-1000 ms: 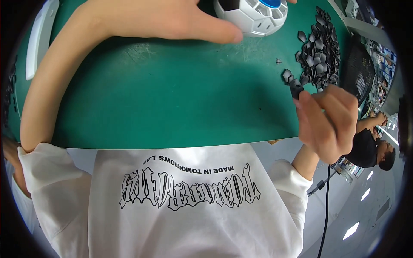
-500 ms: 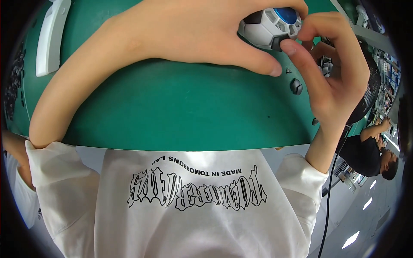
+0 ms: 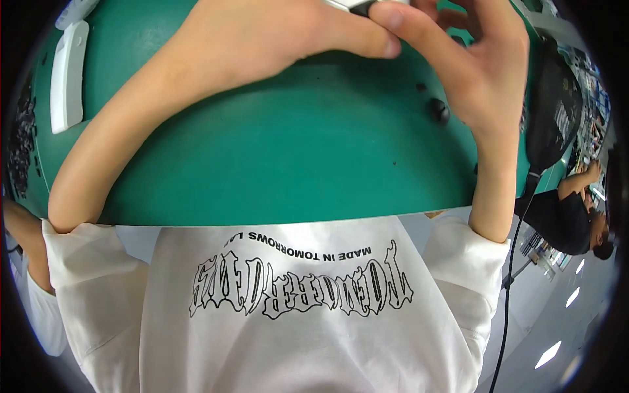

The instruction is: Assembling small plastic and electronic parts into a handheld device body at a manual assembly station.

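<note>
At the top edge, a faceted white-and-black piece [image 3: 360,8] shows only as a sliver between my hands; the rest is cut off or covered. My left hand [image 3: 282,33] is wrapped around its left side, with the thumb stretched along the near side and the other fingers out of view. From the right, my right hand [image 3: 468,59] presses its thumb against the black facet, its other fingers bent and partly cut off. A small dark faceted part [image 3: 438,110] lies on the green mat [image 3: 282,157] near my right wrist. Beside it is a smaller dark bit [image 3: 420,86].
A long white plastic object [image 3: 68,78] stands at the far left. Many small black pieces [image 3: 23,141] lie along the left edge. At right sits a black mesh-covered object [image 3: 557,108] with a cable [image 3: 504,308]. Two other people are nearby, one in black [image 3: 560,223].
Both hands and the faceted piece have shifted up and left in the picture, so the blue dome on the piece is now out of view. The right thumb stays against the piece.
</note>
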